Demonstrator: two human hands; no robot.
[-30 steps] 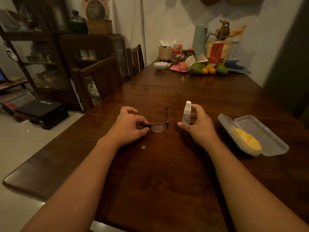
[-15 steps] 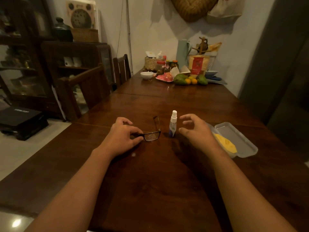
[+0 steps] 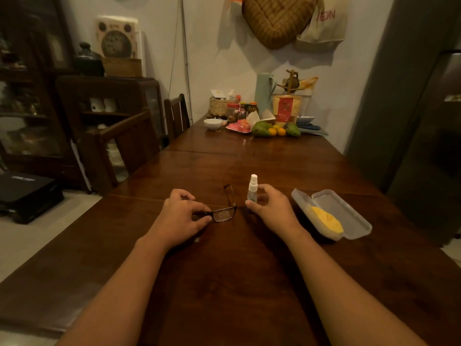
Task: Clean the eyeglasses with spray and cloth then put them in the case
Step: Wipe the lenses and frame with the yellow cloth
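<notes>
Dark-framed eyeglasses lie on the wooden table, one temple arm pointing away from me. My left hand pinches their left side, and that half of the frame is hidden under my fingers. A small clear spray bottle with a white nozzle stands upright just right of the glasses. My right hand curls round it, thumb at its base and fingers behind it. To the right an open translucent case holds a yellow cloth.
At the table's far end are a white bowl, jars, a pink plate, fruit and a green flask. Two wooden chairs stand along the left side. A dark cabinet or fridge rises at the right.
My right hand let go of the spray bottle half a second ago and has now closed round it again. The left hand keeps its hold on the glasses. The camera has tilted upward.
</notes>
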